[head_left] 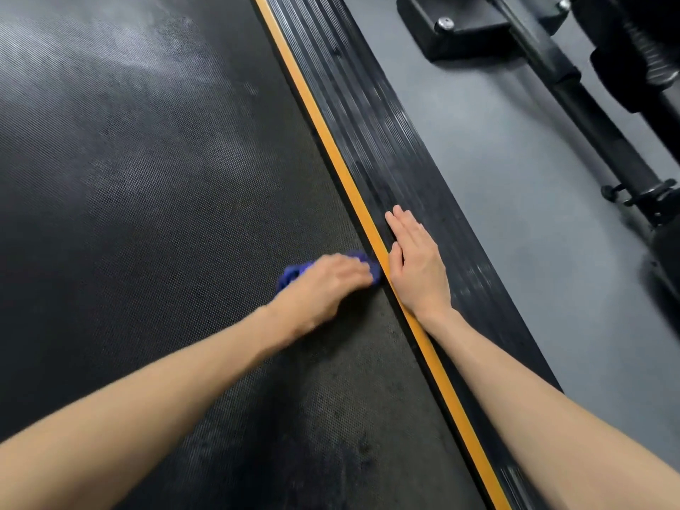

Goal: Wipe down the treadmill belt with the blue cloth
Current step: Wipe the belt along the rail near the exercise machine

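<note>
The left hand (327,285) lies on top of the blue cloth (290,276), knuckles up, holding it down on the treadmill belt (147,178). The hand is smeared by motion blur, but its fingers seem to be bent over the bunched cloth and gripping it rather than lying flat. The cloth sits at the right edge of the belt, with its far end up against the orange stripe (331,149) that runs along that edge. Only small parts of the cloth show, at the left of the hand and past the fingertips.

The right hand (415,266) rests palm down on the ribbed black side rail (368,123) just beyond the stripe. Its fingers are straight and pressed together, pointing up along the rail, and the thumb lies close to the stripe. The two hands are near each other, with the stripe between them. Both forearms are bare and reach in from the lower edge of the view.

The belt is dark and finely textured, with a pale hazy sheen across its upper left part. Right of the rail is a grey floor (515,178), and on it stands a black machine frame (574,104) with a bolted base block (460,31).
</note>
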A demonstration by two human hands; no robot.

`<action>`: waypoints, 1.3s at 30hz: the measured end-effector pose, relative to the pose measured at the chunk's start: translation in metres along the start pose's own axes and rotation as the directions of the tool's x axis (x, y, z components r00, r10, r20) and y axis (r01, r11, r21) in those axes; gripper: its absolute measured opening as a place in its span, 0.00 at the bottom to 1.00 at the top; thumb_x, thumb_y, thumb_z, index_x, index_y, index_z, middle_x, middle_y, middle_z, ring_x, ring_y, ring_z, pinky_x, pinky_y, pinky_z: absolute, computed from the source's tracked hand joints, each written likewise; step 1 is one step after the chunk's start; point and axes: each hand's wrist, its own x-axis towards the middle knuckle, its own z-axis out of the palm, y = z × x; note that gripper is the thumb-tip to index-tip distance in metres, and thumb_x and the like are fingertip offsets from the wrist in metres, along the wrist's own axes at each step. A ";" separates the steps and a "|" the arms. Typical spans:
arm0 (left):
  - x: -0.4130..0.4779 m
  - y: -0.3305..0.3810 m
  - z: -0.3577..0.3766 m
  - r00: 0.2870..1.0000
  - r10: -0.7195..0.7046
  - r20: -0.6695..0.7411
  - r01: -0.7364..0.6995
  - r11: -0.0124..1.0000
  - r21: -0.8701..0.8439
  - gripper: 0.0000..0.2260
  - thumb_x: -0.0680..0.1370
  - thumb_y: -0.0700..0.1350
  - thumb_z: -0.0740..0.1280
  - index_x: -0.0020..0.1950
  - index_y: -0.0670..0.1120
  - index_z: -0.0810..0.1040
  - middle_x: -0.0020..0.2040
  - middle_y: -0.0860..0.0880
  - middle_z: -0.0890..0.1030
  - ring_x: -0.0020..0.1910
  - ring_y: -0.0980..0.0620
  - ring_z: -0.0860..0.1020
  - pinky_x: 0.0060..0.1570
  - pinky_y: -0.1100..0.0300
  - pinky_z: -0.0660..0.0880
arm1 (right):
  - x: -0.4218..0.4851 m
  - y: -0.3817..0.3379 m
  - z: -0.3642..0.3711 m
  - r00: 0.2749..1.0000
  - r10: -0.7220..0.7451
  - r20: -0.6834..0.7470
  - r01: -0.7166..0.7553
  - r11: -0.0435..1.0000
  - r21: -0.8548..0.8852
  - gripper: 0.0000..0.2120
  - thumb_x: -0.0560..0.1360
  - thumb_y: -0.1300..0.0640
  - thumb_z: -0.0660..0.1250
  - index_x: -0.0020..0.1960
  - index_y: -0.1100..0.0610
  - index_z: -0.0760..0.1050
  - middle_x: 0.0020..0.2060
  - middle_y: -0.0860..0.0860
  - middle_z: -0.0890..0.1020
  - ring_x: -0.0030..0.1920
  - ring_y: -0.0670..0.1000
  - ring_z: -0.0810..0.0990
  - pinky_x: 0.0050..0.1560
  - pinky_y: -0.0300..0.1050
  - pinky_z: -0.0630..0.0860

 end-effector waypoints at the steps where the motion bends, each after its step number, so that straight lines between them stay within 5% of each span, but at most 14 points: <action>1: -0.015 0.013 0.007 0.996 0.066 0.062 -0.064 0.998 -0.021 0.19 0.67 0.33 0.70 0.57 0.44 0.80 0.58 0.45 0.80 0.60 0.47 0.77 0.62 0.52 0.68 | 0.000 0.000 0.000 1.000 0.002 -0.002 -0.002 1.000 -0.004 0.21 0.80 0.56 0.54 0.73 0.52 0.62 0.73 0.48 0.63 0.73 0.46 0.59 0.73 0.46 0.58; 6: -0.017 -0.001 0.001 0.923 0.311 0.225 -0.329 0.943 0.050 0.14 0.74 0.38 0.65 0.59 0.41 0.79 0.60 0.43 0.79 0.62 0.45 0.75 0.62 0.52 0.71 | -0.001 -0.003 -0.002 1.000 0.000 -0.006 0.000 1.000 0.000 0.21 0.80 0.56 0.54 0.73 0.52 0.62 0.73 0.48 0.64 0.73 0.47 0.59 0.72 0.47 0.59; 9: 0.009 -0.056 -0.026 0.992 -0.075 -0.099 0.080 0.996 0.046 0.13 0.77 0.35 0.59 0.57 0.36 0.79 0.57 0.39 0.80 0.60 0.43 0.74 0.63 0.54 0.67 | 0.000 -0.003 -0.001 1.000 0.017 0.002 -0.017 1.000 0.023 0.21 0.80 0.56 0.54 0.73 0.52 0.62 0.73 0.48 0.64 0.73 0.47 0.59 0.73 0.47 0.58; 11: 0.015 -0.089 -0.038 0.864 -0.458 -0.208 0.475 0.879 0.035 0.18 0.74 0.28 0.60 0.61 0.38 0.78 0.62 0.41 0.77 0.64 0.41 0.72 0.66 0.55 0.63 | -0.001 -0.004 -0.001 1.000 0.023 0.000 -0.023 0.999 0.025 0.21 0.80 0.55 0.54 0.73 0.52 0.62 0.73 0.48 0.64 0.73 0.48 0.59 0.73 0.48 0.58; 13: 0.021 -0.082 -0.030 0.761 -0.599 -0.251 0.616 0.787 -0.011 0.19 0.74 0.28 0.60 0.61 0.42 0.79 0.61 0.43 0.78 0.63 0.43 0.73 0.64 0.56 0.64 | -0.001 -0.003 -0.002 1.000 0.018 0.002 -0.018 1.000 0.021 0.21 0.80 0.55 0.54 0.73 0.52 0.63 0.72 0.48 0.64 0.73 0.48 0.60 0.73 0.48 0.58; 17: -0.004 0.009 0.014 0.976 -0.210 -0.052 0.206 0.976 -0.074 0.20 0.72 0.34 0.56 0.58 0.42 0.80 0.59 0.43 0.79 0.61 0.45 0.76 0.65 0.56 0.65 | -0.002 -0.001 -0.003 1.000 0.013 0.005 -0.013 1.000 0.011 0.21 0.80 0.56 0.55 0.73 0.51 0.63 0.72 0.47 0.64 0.73 0.47 0.60 0.72 0.47 0.60; 19: -0.029 0.041 0.018 0.972 -0.010 0.237 0.033 0.995 -0.093 0.18 0.77 0.38 0.56 0.64 0.40 0.76 0.66 0.42 0.75 0.67 0.46 0.70 0.71 0.57 0.58 | -0.001 -0.001 -0.003 1.000 -0.002 -0.011 0.002 1.000 0.016 0.21 0.80 0.57 0.54 0.73 0.52 0.63 0.72 0.47 0.65 0.73 0.46 0.60 0.72 0.47 0.60; 22: -0.034 -0.004 -0.005 0.950 0.190 0.247 -0.189 0.982 -0.026 0.17 0.81 0.42 0.57 0.67 0.37 0.72 0.70 0.42 0.69 0.71 0.50 0.61 0.73 0.64 0.49 | -0.002 -0.003 -0.003 1.000 0.014 -0.017 -0.014 0.999 0.040 0.20 0.80 0.57 0.55 0.72 0.52 0.64 0.72 0.48 0.65 0.73 0.47 0.60 0.72 0.46 0.59; 23: -0.030 -0.027 -0.021 0.965 0.131 0.227 -0.151 0.986 0.075 0.17 0.81 0.43 0.56 0.65 0.37 0.74 0.69 0.41 0.71 0.69 0.50 0.62 0.73 0.63 0.51 | -0.002 -0.004 -0.003 1.000 0.022 -0.015 -0.021 0.999 0.045 0.20 0.80 0.57 0.55 0.72 0.52 0.63 0.72 0.48 0.65 0.73 0.47 0.60 0.72 0.46 0.58; 25: -0.029 -0.083 -0.056 0.977 -0.214 0.020 0.210 0.970 0.121 0.18 0.75 0.42 0.60 0.60 0.34 0.77 0.62 0.37 0.76 0.65 0.45 0.67 0.68 0.61 0.57 | -0.002 -0.005 -0.003 0.999 0.028 -0.015 -0.027 0.999 0.041 0.20 0.80 0.57 0.55 0.72 0.52 0.63 0.72 0.48 0.65 0.73 0.47 0.60 0.72 0.45 0.57; 28: -0.049 -0.139 -0.098 0.733 -0.626 -0.266 0.661 0.748 0.058 0.24 0.65 0.34 0.69 0.62 0.37 0.77 0.63 0.38 0.76 0.63 0.40 0.72 0.63 0.57 0.64 | -0.002 -0.005 -0.003 1.000 0.023 -0.016 -0.023 0.999 0.034 0.20 0.80 0.57 0.56 0.72 0.52 0.64 0.72 0.48 0.65 0.73 0.47 0.60 0.71 0.45 0.57; 30: -0.050 -0.135 -0.087 0.621 -0.725 -0.298 0.767 0.641 0.039 0.25 0.67 0.30 0.67 0.65 0.41 0.76 0.66 0.41 0.74 0.65 0.41 0.71 0.65 0.55 0.64 | -0.001 -0.005 -0.004 0.999 0.030 -0.025 -0.030 0.999 0.037 0.20 0.80 0.57 0.56 0.72 0.51 0.65 0.72 0.48 0.66 0.72 0.47 0.61 0.71 0.44 0.56; 35: -0.047 -0.041 -0.011 0.970 -0.233 -0.061 0.234 0.972 0.000 0.23 0.71 0.37 0.53 0.62 0.39 0.77 0.63 0.40 0.76 0.65 0.48 0.67 0.69 0.62 0.56 | -0.001 -0.006 -0.004 0.999 0.013 -0.032 -0.012 0.999 0.034 0.20 0.79 0.58 0.57 0.71 0.52 0.65 0.71 0.49 0.66 0.72 0.47 0.61 0.71 0.45 0.58; 39: -0.057 0.003 0.005 0.954 0.186 0.235 -0.161 0.979 -0.121 0.21 0.76 0.39 0.53 0.67 0.39 0.73 0.69 0.42 0.71 0.70 0.52 0.62 0.72 0.60 0.53 | -0.002 -0.007 -0.005 1.000 0.002 -0.030 -0.002 1.000 0.026 0.21 0.80 0.59 0.56 0.72 0.53 0.64 0.72 0.49 0.66 0.72 0.48 0.61 0.72 0.48 0.60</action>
